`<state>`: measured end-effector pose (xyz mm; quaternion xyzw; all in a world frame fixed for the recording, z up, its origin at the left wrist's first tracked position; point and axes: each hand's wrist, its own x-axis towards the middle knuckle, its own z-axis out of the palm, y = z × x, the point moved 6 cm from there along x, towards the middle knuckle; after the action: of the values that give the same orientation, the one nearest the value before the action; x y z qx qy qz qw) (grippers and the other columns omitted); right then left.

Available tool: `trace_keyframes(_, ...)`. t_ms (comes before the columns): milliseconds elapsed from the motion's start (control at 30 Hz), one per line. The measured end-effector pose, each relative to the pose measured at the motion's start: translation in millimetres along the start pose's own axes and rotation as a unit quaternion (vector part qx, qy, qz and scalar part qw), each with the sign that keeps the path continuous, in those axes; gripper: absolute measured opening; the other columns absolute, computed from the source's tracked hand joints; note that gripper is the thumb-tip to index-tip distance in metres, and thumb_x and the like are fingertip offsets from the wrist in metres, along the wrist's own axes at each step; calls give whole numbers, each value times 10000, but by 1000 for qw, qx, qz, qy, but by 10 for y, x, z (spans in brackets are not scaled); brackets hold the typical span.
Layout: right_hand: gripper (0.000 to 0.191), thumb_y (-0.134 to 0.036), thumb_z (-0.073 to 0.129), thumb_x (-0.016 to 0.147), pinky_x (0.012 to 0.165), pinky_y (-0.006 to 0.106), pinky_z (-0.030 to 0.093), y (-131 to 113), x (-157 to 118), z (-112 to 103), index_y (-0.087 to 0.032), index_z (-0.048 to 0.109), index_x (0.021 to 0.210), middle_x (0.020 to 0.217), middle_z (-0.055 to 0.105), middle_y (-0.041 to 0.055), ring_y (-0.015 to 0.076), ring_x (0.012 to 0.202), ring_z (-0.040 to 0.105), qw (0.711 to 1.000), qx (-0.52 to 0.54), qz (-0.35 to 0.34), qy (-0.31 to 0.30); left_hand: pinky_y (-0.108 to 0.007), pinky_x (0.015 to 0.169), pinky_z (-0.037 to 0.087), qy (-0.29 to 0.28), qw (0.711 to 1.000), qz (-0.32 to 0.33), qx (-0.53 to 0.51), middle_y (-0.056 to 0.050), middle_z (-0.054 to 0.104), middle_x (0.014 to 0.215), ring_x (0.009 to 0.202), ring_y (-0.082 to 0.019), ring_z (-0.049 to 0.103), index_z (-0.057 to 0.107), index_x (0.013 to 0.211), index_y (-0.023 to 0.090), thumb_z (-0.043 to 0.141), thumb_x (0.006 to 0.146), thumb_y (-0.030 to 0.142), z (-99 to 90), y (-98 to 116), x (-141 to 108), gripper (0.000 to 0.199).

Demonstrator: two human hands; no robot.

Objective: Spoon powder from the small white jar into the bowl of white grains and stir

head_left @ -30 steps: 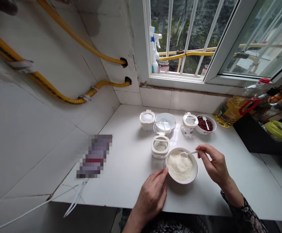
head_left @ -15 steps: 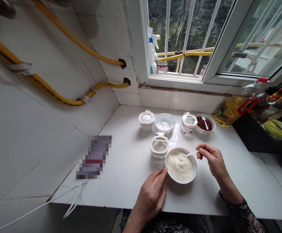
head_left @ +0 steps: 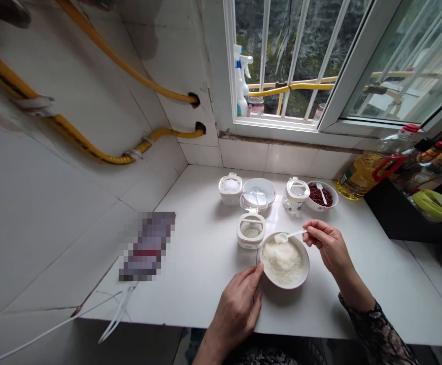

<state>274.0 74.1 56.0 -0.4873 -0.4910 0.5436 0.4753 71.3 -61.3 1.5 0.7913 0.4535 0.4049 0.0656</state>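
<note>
A white bowl (head_left: pixel 305 276) of pale grainy powder stands near the counter's front. My left hand (head_left: pixel 239 304) steadies its left rim, fingertips against the bowl. Between the thumb and fingers of my right hand (head_left: pixel 325 243) is the handle of a small white spoon (head_left: pixel 281 238), whose scoop is over the back of the bowl. Just behind and left of the bowl sits an open-lidded jar (head_left: pixel 250 237) with some powder inside. Farther back are a jar of white grains (head_left: pixel 230 191), a white bowl (head_left: pixel 266 186), a clear jar (head_left: pixel 295 193) and a bowl of red beans (head_left: pixel 319 196) with a white spoon.
An oil bottle (head_left: pixel 361 175) and a black rack (head_left: pixel 388 213) of condiments stand at the right. A pixelated dark object (head_left: pixel 150 246) and a white cable (head_left: pixel 116 319) lie on the left. Yellow pipes (head_left: pixel 91 149) run along the wall; spray bottles stand at the window.
My right hand has lifted the spoon out of the powder and moved it slightly back and left. My left hand stays at the bowl.
</note>
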Motion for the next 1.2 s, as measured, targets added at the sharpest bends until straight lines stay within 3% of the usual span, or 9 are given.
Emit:
trace_keyframes(133, 238, -409, 695, 808, 477, 255, 436, -175, 26, 250, -176, 658, 835, 639, 674, 20, 116, 486, 516, 996, -29, -74, -28, -378, 911, 593, -1, 1000, 0, 3, -144, 712, 1194, 1107, -256, 665, 222, 1596, 139, 454, 959, 56, 1, 5, 3, 683)
trace_keyframes(233, 129, -302, 588, 925, 520, 272, 483, -301, -22, 437, -191, 654, 921, 715, 711, 30, 134, 526, 573, 971, -127, -198, -29, -380, 922, 592, -3, 1000, 2, 2, -148, 715, 1182, 1113, -259, 664, 223, 1595, 130, 452, 956, 57, 0, 10, 9, 682)
trace_keyframes(367, 203, -108, 491, 954, 660, 323, 537, -379, -205, 712, -195, 672, 984, 829, 766, 71, 193, 713, 669, 839, -316, -435, -85, -382, 930, 588, -8, 1000, 1, -1, -146, 718, 1169, 1122, -259, 657, 221, 1593, 122, 450, 957, 63, 5, 7, 13, 679)
trace_keyframes(433, 290, -45, 443, 942, 655, 330, 536, -345, -275, 807, -187, 684, 1021, 869, 782, 83, 198, 705, 652, 768, -386, -495, -130, -384, 935, 586, -9, 1000, 0, 0, -145, 719, 1165, 1124, -260, 656, 212, 1596, 123, 448, 959, 66, 7, 4, 11, 682)
trace_keyframes(500, 318, -33, 437, 939, 656, 336, 541, -353, -295, 817, -185, 687, 1063, 891, 785, 86, 199, 696, 642, 747, -407, -506, -142, -384, 938, 584, -10, 1000, 0, 1, -146, 719, 1168, 1125, -259, 656, 199, 1600, 128, 445, 960, 67, 9, 3, 7, 689)
trace_keyframes(767, 121, -173, 556, 956, 653, 306, 541, -483, -276, 364, -211, 670, 968, 745, 711, 21, 179, 671, 680, 897, -278, -340, -41, -390, 917, 594, -1, 1000, 2, -2, -141, 717, 1179, 1116, -263, 659, 201, 1601, 131, 448, 960, 65, 1, 11, 5, 689)
trace_keyframes(933, 112, -193, 560, 941, 630, 305, 519, -446, -343, 65, -213, 665, 905, 681, 657, 7, 178, 634, 642, 893, -322, -314, 2, -384, 920, 599, -2, 1000, -2, 0, -140, 714, 1199, 1119, -259, 669, 194, 1605, 153, 450, 957, 57, -12, 9, 17, 703)
trace_keyframes(1100, 152, -179, 534, 936, 607, 310, 498, -385, -396, 91, -216, 661, 862, 681, 669, 27, 187, 625, 617, 864, -373, -337, -28, -374, 920, 601, -1, 1000, -3, 4, -144, 711, 1206, 1111, -254, 675, 202, 1603, 153, 460, 960, 64, -14, 4, 10, 699)
trace_keyframes(1200, 160, -191, 534, 921, 609, 302, 505, -257, -350, 129, -211, 669, 837, 682, 678, 29, 187, 629, 633, 894, -347, -279, -42, -370, 915, 601, 2, 1000, -1, 9, -143, 711, 1201, 1105, -253, 674, 208, 1602, 152, 457, 962, 64, -12, 7, 7, 693)
